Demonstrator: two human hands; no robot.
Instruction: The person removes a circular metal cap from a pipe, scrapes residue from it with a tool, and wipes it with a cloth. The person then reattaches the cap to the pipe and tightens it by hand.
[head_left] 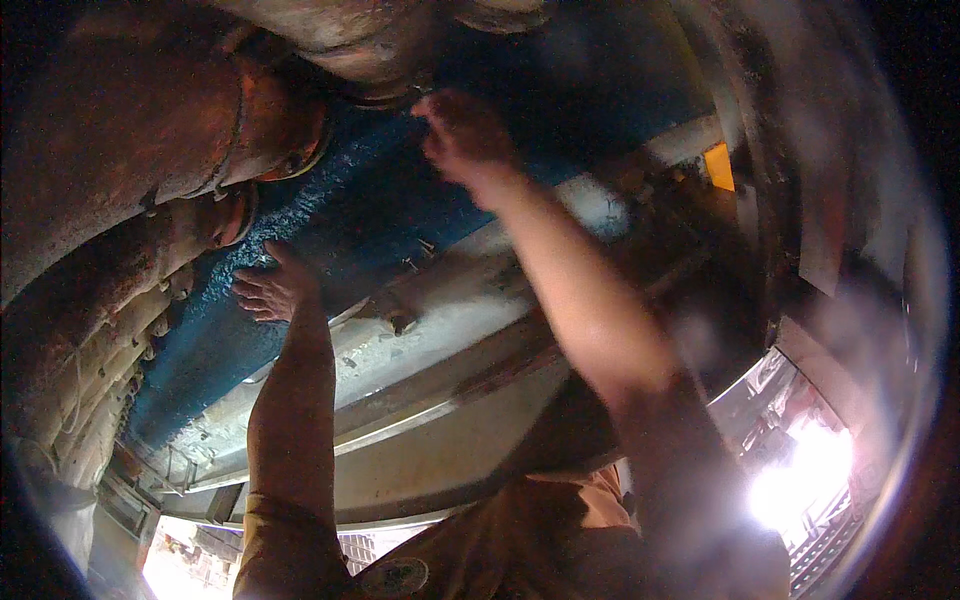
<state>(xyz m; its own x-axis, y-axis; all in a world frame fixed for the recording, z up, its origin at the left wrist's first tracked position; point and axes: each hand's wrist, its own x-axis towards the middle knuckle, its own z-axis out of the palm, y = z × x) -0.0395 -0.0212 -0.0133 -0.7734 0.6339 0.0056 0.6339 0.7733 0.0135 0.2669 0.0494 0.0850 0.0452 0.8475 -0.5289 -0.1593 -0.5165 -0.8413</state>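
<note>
Overhead, near the top centre of the frame, the right hand has its fingers curled, close to the lower end of a rounded, dull brown-grey form; dimness and blur hide the fingertips, so I cannot tell whether they are clamped on anything. Left of centre, the left hand is spread, its fingers apart and pointing toward the left of the frame, with nothing visibly gripped. It lies over a broad, deep-blue, rough-textured surface, though whether it touches cannot be told. That blue surface runs from the lower left up to the top right, passing behind both hands, and is speckled paler near the left one.

Large, rounded, rust-brown bodies fill the upper left. Below the blue surface, across the middle of the frame, stretches a long, worn, pale-grey ledge. A small, flat, orange-yellow piece shows at the upper right, and a glaring white light at the lower right.
</note>
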